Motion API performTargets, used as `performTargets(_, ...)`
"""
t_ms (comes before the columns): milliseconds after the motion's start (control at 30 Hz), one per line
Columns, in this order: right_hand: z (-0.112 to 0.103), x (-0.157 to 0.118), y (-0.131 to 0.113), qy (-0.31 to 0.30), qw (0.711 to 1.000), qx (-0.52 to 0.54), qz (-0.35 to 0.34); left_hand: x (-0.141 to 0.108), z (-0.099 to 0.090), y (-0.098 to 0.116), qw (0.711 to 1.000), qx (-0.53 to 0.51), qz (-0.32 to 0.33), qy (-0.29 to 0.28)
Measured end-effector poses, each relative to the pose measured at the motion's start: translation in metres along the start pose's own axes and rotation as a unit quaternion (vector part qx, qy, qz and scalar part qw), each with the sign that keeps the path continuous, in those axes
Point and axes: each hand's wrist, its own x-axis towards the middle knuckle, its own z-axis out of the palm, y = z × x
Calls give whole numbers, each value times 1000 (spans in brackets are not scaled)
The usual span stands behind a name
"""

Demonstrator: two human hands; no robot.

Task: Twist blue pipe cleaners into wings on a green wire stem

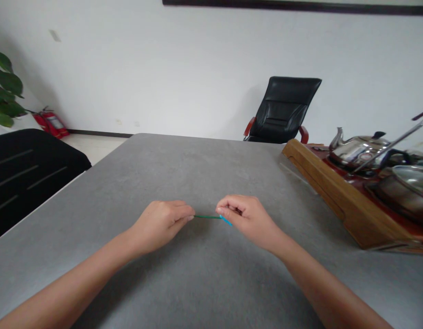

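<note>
A thin green cord [207, 217] runs straight and level between my two hands, just over the grey table. My left hand [165, 224] pinches its left end between thumb and fingertips. At the other end, my right hand [247, 219] is closed in a pinch where the green meets a short bright blue strand [225, 220]. The blue strand slants down to the right beneath my right thumb. Whether the blue piece is tied to the green cord or only touches it, I cannot tell. Parts of both pieces are hidden by my fingers.
The grey table [184, 169] spreads under my hands. At right stands a wooden tea tray [334, 205] with a steel kettle [360, 148] and a steel pot [406, 187]. A black office chair [283, 107] is beyond the table; another black chair [33, 173] stands left.
</note>
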Motion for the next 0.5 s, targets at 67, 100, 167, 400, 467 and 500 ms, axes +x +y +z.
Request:
performTargets(67,1,-2,-3,14,999,-30,-21,0,-1,-1,999,-3,-34,22)
performTargets(100,1,-3,-5,16,999,-41,-31,0,-1,-1,998,-10,-48,31)
performTargets(167,3,-4,-7,10,998,-49,-46,-1,-1,-2,996,-24,-72,51)
performTargets(400,11,-6,-6,-20,997,-44,-58,0,1,-5,981,-116,-115,101)
performTargets(467,13,-5,-3,-23,997,-42,-59,0,1,-5,976,-151,-119,103)
performTargets(500,15,-5,-2,-24,997,-42,-58,0,1,-5,973,-169,-119,103)
